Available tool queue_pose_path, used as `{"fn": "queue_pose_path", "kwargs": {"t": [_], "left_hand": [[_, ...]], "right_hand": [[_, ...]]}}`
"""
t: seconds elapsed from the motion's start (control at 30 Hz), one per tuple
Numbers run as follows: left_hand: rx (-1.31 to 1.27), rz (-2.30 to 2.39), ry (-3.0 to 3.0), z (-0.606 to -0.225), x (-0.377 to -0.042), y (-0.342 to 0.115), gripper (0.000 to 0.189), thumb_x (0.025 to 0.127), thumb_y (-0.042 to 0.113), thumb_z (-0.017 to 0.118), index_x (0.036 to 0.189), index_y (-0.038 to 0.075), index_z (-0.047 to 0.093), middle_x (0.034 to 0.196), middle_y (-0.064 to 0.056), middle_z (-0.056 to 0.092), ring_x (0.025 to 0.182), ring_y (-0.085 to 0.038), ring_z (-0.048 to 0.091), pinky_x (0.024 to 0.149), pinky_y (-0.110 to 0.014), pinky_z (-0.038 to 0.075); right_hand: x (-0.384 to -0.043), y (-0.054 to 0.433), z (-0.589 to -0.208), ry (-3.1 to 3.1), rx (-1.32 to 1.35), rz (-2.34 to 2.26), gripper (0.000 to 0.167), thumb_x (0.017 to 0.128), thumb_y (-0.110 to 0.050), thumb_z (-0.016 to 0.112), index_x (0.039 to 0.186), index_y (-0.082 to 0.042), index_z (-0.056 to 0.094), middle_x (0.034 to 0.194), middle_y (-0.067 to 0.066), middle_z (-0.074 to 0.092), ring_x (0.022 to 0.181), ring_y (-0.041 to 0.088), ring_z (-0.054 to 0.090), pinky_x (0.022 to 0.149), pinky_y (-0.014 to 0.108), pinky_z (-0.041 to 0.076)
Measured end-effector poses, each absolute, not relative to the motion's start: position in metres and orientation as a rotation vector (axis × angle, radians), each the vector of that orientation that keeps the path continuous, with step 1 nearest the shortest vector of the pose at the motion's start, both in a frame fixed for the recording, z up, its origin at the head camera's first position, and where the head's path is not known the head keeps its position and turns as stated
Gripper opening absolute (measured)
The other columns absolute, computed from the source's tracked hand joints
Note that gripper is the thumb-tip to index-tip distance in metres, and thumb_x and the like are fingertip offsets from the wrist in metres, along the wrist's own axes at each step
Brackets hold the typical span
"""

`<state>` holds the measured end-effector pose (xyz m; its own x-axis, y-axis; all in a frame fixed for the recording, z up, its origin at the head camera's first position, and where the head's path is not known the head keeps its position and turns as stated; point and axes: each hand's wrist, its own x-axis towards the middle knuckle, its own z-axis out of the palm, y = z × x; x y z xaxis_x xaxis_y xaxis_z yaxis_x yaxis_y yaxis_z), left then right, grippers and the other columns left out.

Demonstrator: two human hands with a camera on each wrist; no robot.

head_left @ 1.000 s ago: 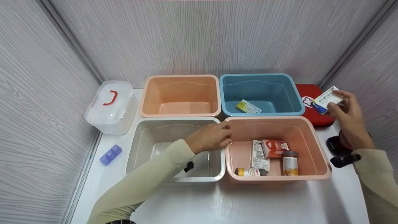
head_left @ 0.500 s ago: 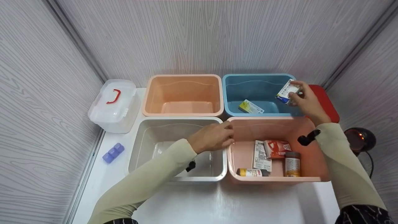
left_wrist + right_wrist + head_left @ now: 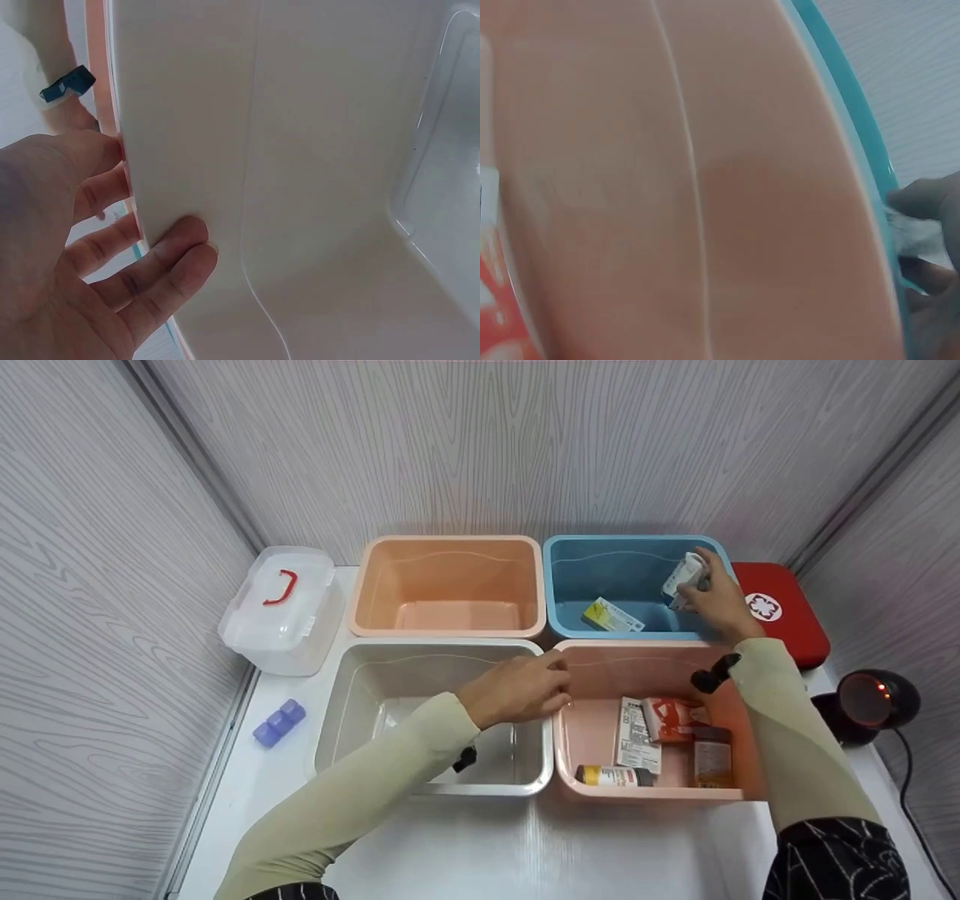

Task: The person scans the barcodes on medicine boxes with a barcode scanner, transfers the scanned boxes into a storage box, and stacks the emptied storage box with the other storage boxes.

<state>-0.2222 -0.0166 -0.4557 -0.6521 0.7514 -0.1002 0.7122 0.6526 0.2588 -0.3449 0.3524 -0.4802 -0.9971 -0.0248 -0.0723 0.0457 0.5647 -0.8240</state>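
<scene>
My right hand (image 3: 716,601) pinches a small white medicine box (image 3: 684,577) inside the right part of the blue bin (image 3: 600,544). The box is tilted. In the right wrist view my right hand (image 3: 934,240) shows at the edge, with the box mostly hidden. A yellow-and-white medicine box (image 3: 613,616) lies on the blue bin's floor. My left hand (image 3: 517,690) rests at the rim between the grey bin (image 3: 442,790) and the front pink bin (image 3: 637,656). In the left wrist view my left hand (image 3: 112,247) has relaxed fingers touching the grey wall.
The front pink bin holds a red box (image 3: 671,718), a white box (image 3: 634,739) and two bottles. An orange bin (image 3: 450,619) stands at the back. A clear case (image 3: 281,615) and purple pill box (image 3: 280,724) are left; a red first-aid case (image 3: 787,615) and black device (image 3: 874,701) right.
My right hand has carried the white medicine box leftward from beside the red case into the blue bin, turning it more upright. My left hand has stayed at the rim.
</scene>
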Motion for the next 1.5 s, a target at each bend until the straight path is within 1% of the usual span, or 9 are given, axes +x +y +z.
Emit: {"fn": "queue_pose_path", "kwargs": {"t": [0.1, 0.4, 0.63, 0.77, 0.9, 1.0, 1.1, 1.33, 1.5], "left_hand": [[1.206, 0.29, 2.671, -0.456, -0.221, -0.015, 0.03, 0.113, 0.034, 0.058, 0.131, 0.017, 0.075, 0.151, -0.008, 0.06, 0.122, -0.025, 0.069, 0.108, -0.038, 0.058], [1.215, 0.33, 2.656, -0.455, -0.218, -0.016, 0.031, 0.113, 0.034, 0.058, 0.132, 0.017, 0.075, 0.152, -0.008, 0.059, 0.122, -0.024, 0.07, 0.109, -0.037, 0.058], [1.216, 0.341, 2.652, -0.455, -0.215, -0.019, 0.032, 0.113, 0.034, 0.058, 0.132, 0.015, 0.075, 0.151, -0.008, 0.059, 0.122, -0.024, 0.07, 0.108, -0.038, 0.058], [1.237, 0.333, 2.655, -0.454, -0.216, -0.021, 0.03, 0.113, 0.033, 0.058, 0.129, 0.014, 0.075, 0.15, -0.009, 0.06, 0.121, -0.027, 0.071, 0.107, -0.041, 0.058], [1.236, 0.331, 2.657, -0.455, -0.218, -0.024, 0.03, 0.113, 0.033, 0.058, 0.128, 0.014, 0.075, 0.151, -0.01, 0.06, 0.124, -0.028, 0.07, 0.109, -0.042, 0.058], [1.213, 0.329, 2.657, -0.455, -0.218, -0.023, 0.03, 0.113, 0.033, 0.058, 0.13, 0.015, 0.075, 0.151, -0.009, 0.059, 0.124, -0.027, 0.069, 0.109, -0.041, 0.058], [1.206, 0.324, 2.655, -0.456, -0.218, -0.022, 0.031, 0.114, 0.034, 0.057, 0.131, 0.014, 0.074, 0.152, -0.008, 0.058, 0.124, -0.026, 0.069, 0.109, -0.04, 0.058], [1.189, 0.349, 2.639, -0.458, -0.218, -0.022, 0.03, 0.113, 0.032, 0.058, 0.131, 0.014, 0.074, 0.152, -0.008, 0.058, 0.124, -0.026, 0.069, 0.109, -0.04, 0.057], [1.193, 0.354, 2.642, -0.458, -0.218, -0.022, 0.03, 0.113, 0.032, 0.059, 0.131, 0.013, 0.074, 0.151, -0.008, 0.058, 0.125, -0.026, 0.069, 0.11, -0.04, 0.057]], "right_hand": [[-0.342, 0.353, -0.482, 2.697, 0.013, -1.524, 0.081, 0.113, -0.023, 0.058, 0.177, -0.027, 0.008, 0.18, 0.022, 0.02, 0.161, 0.048, 0.033, 0.125, 0.069, 0.037], [-0.304, 0.35, -0.475, 2.867, -0.148, -1.451, 0.054, 0.111, -0.034, 0.063, 0.16, -0.014, 0.051, 0.168, 0.014, 0.044, 0.155, 0.04, 0.042, 0.125, 0.067, 0.037], [-0.257, 0.343, -0.465, 2.918, -0.405, -1.367, 0.044, 0.11, -0.027, 0.067, 0.151, -0.015, 0.061, 0.148, 0.009, 0.062, 0.13, 0.009, 0.056, 0.105, 0.019, 0.047], [-0.238, 0.343, -0.46, 2.85, -0.594, -1.2, 0.039, 0.108, -0.024, 0.069, 0.146, -0.015, 0.066, 0.138, 0.008, 0.07, 0.117, -0.001, 0.06, 0.096, 0.011, 0.046], [-0.234, 0.341, -0.462, 2.677, -0.675, -0.922, 0.04, 0.107, -0.029, 0.072, 0.143, -0.014, 0.068, 0.138, 0.009, 0.072, 0.124, 0.02, 0.068, 0.106, 0.039, 0.059], [-0.234, 0.34, -0.473, 2.579, -0.681, -0.742, 0.047, 0.104, -0.03, 0.074, 0.145, -0.008, 0.067, 0.144, 0.015, 0.068, 0.129, 0.039, 0.068, 0.107, 0.063, 0.057], [-0.234, 0.339, -0.484, 2.531, -0.711, -0.603, 0.052, 0.102, -0.027, 0.076, 0.148, -0.006, 0.064, 0.146, 0.016, 0.067, 0.128, 0.039, 0.067, 0.108, 0.064, 0.056], [-0.228, 0.33, -0.508, 2.515, -0.684, -0.322, 0.062, 0.093, -0.029, 0.087, 0.15, -0.02, 0.064, 0.133, 0.006, 0.067, 0.12, 0.03, 0.06, 0.102, 0.055, 0.06], [-0.222, 0.326, -0.52, 2.504, -0.622, -0.212, 0.08, 0.085, -0.024, 0.094, 0.156, -0.034, 0.059, 0.146, 0.002, 0.06, 0.134, 0.034, 0.05, 0.106, 0.058, 0.059]]}}
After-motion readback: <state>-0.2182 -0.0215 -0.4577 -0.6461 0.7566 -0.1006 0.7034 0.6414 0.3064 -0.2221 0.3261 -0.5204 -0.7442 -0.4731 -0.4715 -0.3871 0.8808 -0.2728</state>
